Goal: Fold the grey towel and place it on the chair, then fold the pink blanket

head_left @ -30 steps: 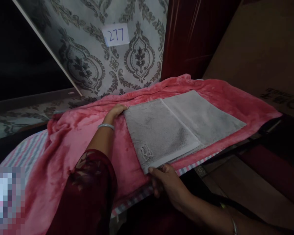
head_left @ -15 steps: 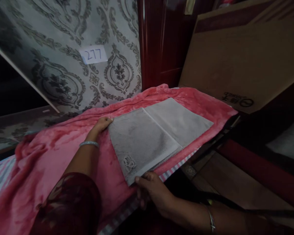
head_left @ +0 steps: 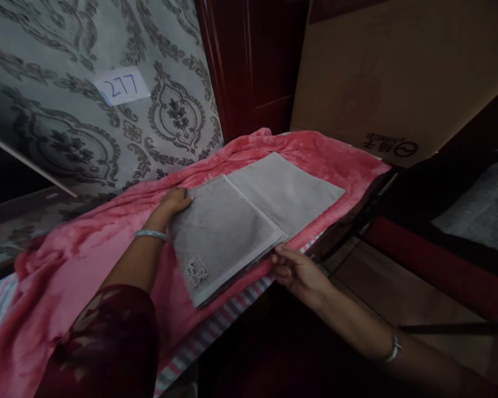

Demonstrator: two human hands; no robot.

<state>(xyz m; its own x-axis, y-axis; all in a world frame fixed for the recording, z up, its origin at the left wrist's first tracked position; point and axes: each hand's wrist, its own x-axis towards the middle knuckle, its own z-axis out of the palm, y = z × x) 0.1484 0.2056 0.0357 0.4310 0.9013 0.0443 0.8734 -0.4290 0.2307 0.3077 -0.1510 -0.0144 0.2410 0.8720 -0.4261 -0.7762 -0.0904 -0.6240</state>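
Note:
A grey cloth [head_left: 228,232], partly folded over, lies flat on a pink plush blanket [head_left: 128,243]. It has a small pale patch near its lower left corner, and a fold line crosses it. At the cloth's left end, my left hand [head_left: 175,201] has its fingers bent together on the edge by the far corner. The near edge, close to the fold line, is pinched between the thumb and fingers of my right hand [head_left: 296,272]. My right fingertips are partly hidden under that edge.
A striped sheet [head_left: 228,316] shows below the blanket along the near edge. Patterned wallpaper [head_left: 180,113] with a paper marked 277 [head_left: 122,86] rises behind. A large cardboard box [head_left: 382,77] leans at back right, beside a dark red door [head_left: 257,61].
My right hand has slid from the cloth's near left corner along its near edge, to the right, up to the fold line. My left hand stays by the far left corner. The view has shifted.

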